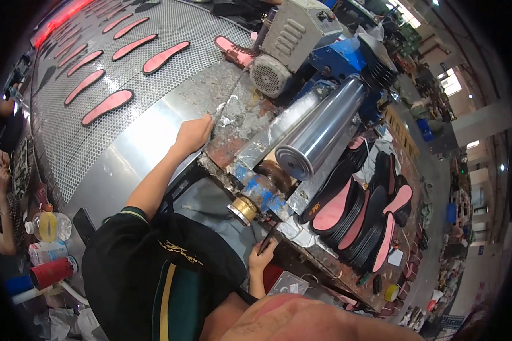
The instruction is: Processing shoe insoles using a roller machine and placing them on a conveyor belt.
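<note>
Fingers of the right hand [263,254] are pinching a thin dark rod [269,237] under the brass fitting [244,209]. Left hand [194,134] is gripping the machine's rusty edge [224,149], beside open steel sheet [142,142].

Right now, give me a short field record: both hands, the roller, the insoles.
left hand: resting on the edge of the machine bed
right hand: fingers pinch a thin dark tool below the brass fitting
roller: bare shiny steel, nothing on it
stacked insoles: black and pink, piled right of the roller
mesh belt: pink insoles in rows
</note>
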Tool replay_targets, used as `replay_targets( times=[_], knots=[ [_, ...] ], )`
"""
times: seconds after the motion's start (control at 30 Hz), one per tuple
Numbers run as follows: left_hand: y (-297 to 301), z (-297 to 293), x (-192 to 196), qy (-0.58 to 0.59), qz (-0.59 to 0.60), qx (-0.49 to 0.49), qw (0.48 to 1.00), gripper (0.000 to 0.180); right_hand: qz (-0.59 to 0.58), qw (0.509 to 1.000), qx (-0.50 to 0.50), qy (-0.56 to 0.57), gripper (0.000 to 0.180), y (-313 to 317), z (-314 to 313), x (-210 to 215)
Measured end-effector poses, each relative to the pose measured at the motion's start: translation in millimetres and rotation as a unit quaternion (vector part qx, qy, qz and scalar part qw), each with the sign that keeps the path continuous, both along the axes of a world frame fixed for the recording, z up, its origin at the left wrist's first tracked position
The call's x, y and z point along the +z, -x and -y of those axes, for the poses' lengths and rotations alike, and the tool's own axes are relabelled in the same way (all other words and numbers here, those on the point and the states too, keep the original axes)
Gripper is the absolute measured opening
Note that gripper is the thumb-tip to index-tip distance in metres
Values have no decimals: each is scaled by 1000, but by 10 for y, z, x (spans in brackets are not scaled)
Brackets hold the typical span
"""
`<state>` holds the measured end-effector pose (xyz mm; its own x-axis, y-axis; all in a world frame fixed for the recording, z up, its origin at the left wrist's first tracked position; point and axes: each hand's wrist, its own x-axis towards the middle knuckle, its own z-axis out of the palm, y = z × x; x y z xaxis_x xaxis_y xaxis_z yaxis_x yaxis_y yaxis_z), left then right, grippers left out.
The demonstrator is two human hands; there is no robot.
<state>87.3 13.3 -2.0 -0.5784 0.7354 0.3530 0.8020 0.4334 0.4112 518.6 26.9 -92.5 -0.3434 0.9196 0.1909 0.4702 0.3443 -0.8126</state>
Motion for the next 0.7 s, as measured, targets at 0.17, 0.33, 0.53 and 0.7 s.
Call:
replay_targets(
  times=[0.17, 0.33, 0.53, 0.7],
  knots=[
    [35, -46, -58, 5, 18, -14, 1000, 26, -40, 999, -13, -11, 37, 28, 33, -253],
    [22, 34, 25, 16, 42, -8, 999, 29, -251, 968, -29, 12, 39, 202, 81, -322],
    [32, 20, 8, 16, 49, -18, 998, 32, -38, 996, 65, -38, 54, 155, 130, -279],
    [56, 53, 46, 11, 58, -26, 998, 31, 151, 957, 168, -185, 60, 288, 109, -10]
  ],
)
